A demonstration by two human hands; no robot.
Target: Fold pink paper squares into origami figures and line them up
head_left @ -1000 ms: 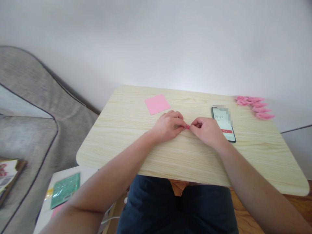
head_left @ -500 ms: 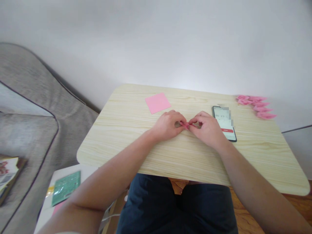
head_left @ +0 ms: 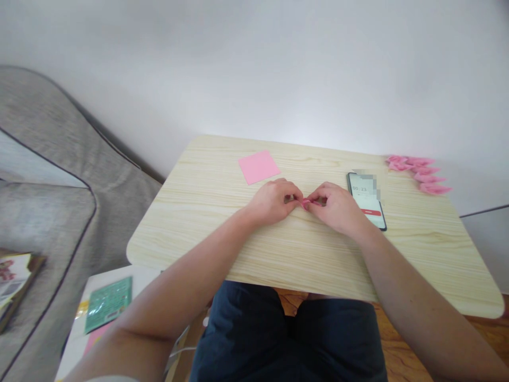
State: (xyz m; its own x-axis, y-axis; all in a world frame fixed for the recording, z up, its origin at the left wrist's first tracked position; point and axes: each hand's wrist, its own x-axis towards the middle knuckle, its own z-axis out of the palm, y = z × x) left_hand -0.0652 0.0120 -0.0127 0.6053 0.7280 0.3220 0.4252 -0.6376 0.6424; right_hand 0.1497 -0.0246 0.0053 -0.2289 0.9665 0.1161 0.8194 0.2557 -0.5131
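Between my two hands is a small piece of folded pink paper [head_left: 306, 203], mostly covered by fingers. My left hand [head_left: 275, 201] pinches its left side with thumb and forefinger. On the other side my right hand [head_left: 335, 208] grips it, also in a pinch. Both hands are just above the wooden table [head_left: 191, 212]. A flat square sheet of pink paper [head_left: 259, 167] lies behind my left hand. Close to my right hand rests a phone [head_left: 366, 200] with a timer on its screen.
Several folded pink paper pieces [head_left: 431, 178] are grouped at the table's back right corner. A grey sofa [head_left: 115, 212] stands to the left. Lower left, a green packet [head_left: 109, 303] lies on a white surface. A white wall [head_left: 302, 69] rises behind the table.
The folded pink paper has turned slightly between my fingertips, and more of it now shows toward my right hand. Both hands stay in nearly the same place.
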